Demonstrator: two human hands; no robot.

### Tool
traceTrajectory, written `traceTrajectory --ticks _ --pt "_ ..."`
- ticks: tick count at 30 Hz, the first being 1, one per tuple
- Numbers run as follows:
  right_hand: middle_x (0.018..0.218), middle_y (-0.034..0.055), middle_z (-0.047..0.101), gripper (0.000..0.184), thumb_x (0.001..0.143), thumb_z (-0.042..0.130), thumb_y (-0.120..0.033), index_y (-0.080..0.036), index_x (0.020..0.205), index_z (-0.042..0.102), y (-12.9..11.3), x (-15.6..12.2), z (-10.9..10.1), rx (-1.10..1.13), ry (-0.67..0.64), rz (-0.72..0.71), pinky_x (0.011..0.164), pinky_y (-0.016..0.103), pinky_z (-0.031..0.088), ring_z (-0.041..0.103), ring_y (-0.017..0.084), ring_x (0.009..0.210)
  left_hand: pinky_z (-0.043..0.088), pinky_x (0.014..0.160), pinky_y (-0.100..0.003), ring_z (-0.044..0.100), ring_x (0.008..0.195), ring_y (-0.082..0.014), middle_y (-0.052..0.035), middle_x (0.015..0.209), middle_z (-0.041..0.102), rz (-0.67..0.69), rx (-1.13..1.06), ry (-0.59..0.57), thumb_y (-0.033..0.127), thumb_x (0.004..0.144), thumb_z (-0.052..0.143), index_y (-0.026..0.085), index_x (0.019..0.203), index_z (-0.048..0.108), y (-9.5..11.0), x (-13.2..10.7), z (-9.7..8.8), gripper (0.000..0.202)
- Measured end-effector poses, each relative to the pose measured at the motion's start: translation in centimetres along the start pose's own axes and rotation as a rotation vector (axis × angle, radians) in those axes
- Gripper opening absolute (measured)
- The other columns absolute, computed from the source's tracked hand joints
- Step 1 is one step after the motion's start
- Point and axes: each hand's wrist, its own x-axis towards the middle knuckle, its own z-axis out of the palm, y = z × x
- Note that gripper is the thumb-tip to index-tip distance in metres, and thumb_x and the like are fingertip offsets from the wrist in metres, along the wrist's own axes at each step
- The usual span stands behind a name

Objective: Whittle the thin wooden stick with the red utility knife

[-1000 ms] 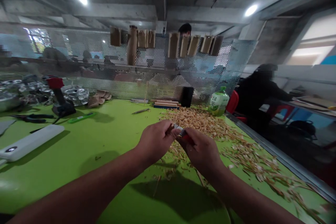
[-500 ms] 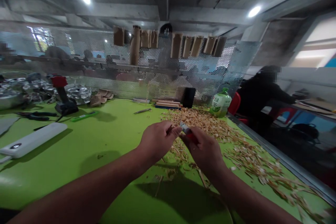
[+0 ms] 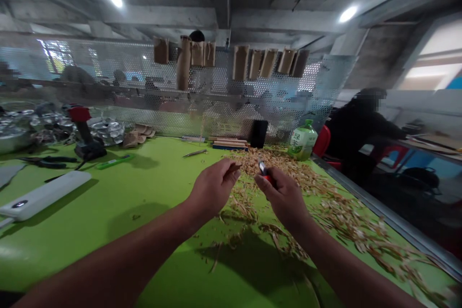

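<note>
My right hand (image 3: 283, 197) grips a small red-handled knife (image 3: 264, 172), its short metal blade pointing up and away from me. My left hand (image 3: 213, 188) is a little to the left, with its fingertips pinched together and no held object clearly visible. A gap separates the hands. Below and ahead of them, pale wood shavings (image 3: 274, 171) lie in a loose spread on the green tabletop (image 3: 72, 245), running towards the right edge.
A white power bank (image 3: 43, 195), pliers, a red-and-black clamp tool and foil trays sit to the left. Ahead are wooden strips, a black phone and a green bottle. Paper bags hang on a perforated metal screen. A person in black sits beyond the right metal table edge.
My hands have moved apart. The left hand has drawn away from the knife, and the right hand has lowered the knife slightly, turning its blade more upright.
</note>
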Motion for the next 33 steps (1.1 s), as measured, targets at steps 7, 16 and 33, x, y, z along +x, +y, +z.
traceTrajectory --ticks 7,16,33 --pt "0.06 -0.0031 0.045 0.03 0.086 0.054 -0.047 -0.019 0.078 0.057 -0.8 -0.8 0.2 -0.017 -0.099 -0.102 0.052 0.023 0.031 0.04 0.011 0.056 0.05 0.075 -0.03 0.063 0.083 -0.017 -0.0052 0.093 0.07 0.002 -0.1 -0.03 0.029 0.088 0.054 0.018 0.1 0.063 0.2 0.0 0.1 0.019" --pt "0.058 -0.0044 0.04 0.034 0.088 0.051 -0.048 -0.02 0.069 0.048 -1.1 -1.1 0.2 -0.032 -0.174 -0.135 0.05 0.023 0.026 0.035 0.01 0.054 0.046 0.076 -0.031 0.059 0.086 -0.0187 -0.0057 0.096 0.066 0.049 -0.007 -0.079 0.044 0.097 0.035 0.019 0.1 0.06 0.9 -0.2 -0.4 0.036" --pt "0.057 -0.0045 0.039 0.033 0.088 0.051 -0.045 -0.019 0.068 0.048 -1.1 -1.1 0.1 0.022 -0.233 -0.148 0.049 0.024 0.025 0.034 0.01 0.053 0.047 0.09 -0.037 0.061 0.103 -0.0214 -0.007 0.113 0.067 0.1 0.042 -0.114 0.04 0.096 0.041 0.021 0.113 0.063 0.6 0.0 -0.5 0.033"
